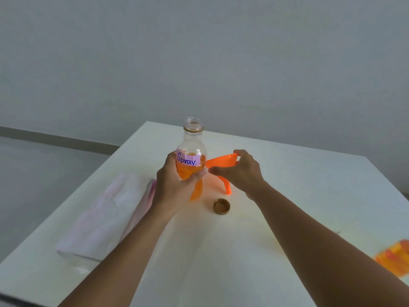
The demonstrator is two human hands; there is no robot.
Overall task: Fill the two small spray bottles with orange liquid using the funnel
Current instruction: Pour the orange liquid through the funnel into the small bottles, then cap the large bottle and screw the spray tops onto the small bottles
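At far left on the white surface [287,173] lies a folded cloth [104,216], likely for spills. Next, the left hand [174,185] is clamped around the uncapped bottle [192,151] of orange liquid, upright. Its brown cap [221,206] lies nearby. The right hand [241,171] pinches the orange funnel [221,162] by its rim. No small spray bottles can be made out.

Clear uncapped bottle [192,160] labelled "Spray", roughly half full of orange liquid, upright; orange funnel [221,168] just right of the bottle, tilted; brown cap [221,206] inverted below the bottle's base
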